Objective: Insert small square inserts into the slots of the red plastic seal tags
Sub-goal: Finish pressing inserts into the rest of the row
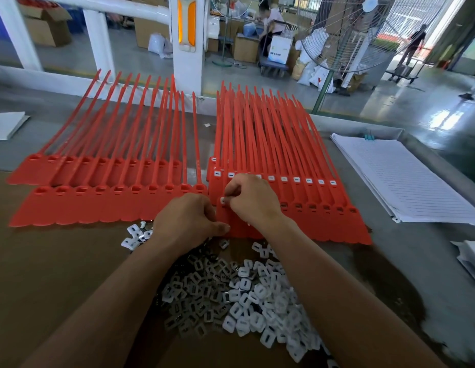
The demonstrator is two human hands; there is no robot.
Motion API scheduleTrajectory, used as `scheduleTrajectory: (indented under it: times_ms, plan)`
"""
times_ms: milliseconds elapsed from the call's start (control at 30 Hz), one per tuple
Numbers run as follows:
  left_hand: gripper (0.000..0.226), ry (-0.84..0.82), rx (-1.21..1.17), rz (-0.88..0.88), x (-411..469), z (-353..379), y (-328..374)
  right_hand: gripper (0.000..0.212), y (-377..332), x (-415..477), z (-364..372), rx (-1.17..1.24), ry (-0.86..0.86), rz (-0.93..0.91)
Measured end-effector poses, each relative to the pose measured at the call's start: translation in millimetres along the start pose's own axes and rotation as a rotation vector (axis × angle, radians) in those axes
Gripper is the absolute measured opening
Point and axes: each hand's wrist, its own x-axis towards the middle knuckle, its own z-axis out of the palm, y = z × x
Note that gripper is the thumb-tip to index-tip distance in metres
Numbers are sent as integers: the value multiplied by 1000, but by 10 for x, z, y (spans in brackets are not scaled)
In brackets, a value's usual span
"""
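Cardboard (45,274) covers the left part of the grey surface (395,261) I am watching. I place everything here against the insert pile (247,296), the heap of small white and grey squares nearest the camera. Far up and left of the pile, a white sheet (8,124) lies flat.

Behind the pile to the left, two empty tag sheets (106,205) lie one behind the other. Their slots are open and their long red tails point away from me.

Just behind the pile's left edge is the left hand (188,216). Its grip is closed on the left border of the front right tag sheet (310,224), with the thumb laid on the red plastic and the fingers curled at the edge.

Straight behind the pile, the right hand (252,200) keeps a narrow grip. Its fingertips pinch one white insert (222,200) at the slot of that sheet's leftmost tag. I cannot tell how far in the insert sits. The sheet's other slots are open.

Farther behind the pile, just past the front sheet's heads, a filled tag sheet (308,180) shows a white square in each slot I can see.

Right of the pile and farther back, a lined paper stack (406,179) rests on the surface. More papers (472,258) lie at the right border.
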Motion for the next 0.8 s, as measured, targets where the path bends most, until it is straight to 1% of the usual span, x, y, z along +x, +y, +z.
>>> scheduleTrajectory:
  times_ms: [133, 333, 400, 567, 667, 800]
  plan:
    - [25, 7, -15, 15, -7, 1, -5, 10, -22, 65, -42, 29, -95, 17]
    - [32, 26, -43, 17, -15, -4, 2, 16, -19, 121, -133, 118, -179, 48]
    - [32, 25, -27, 14, -16, -4, 0, 17, -23, 133, -125, 101, -183, 48]
    - [29, 19, -16, 14, -18, 1, -8, 5, -53, 139, -75, -24, -147, 25]
    - [28, 16, -19, 13, -18, 5, -17, 6, -79, 120, -38, -84, -113, 11]
    - [26, 14, -12, 9, -19, 15, -23, 12, -95, 114, 7, -152, -114, 6]
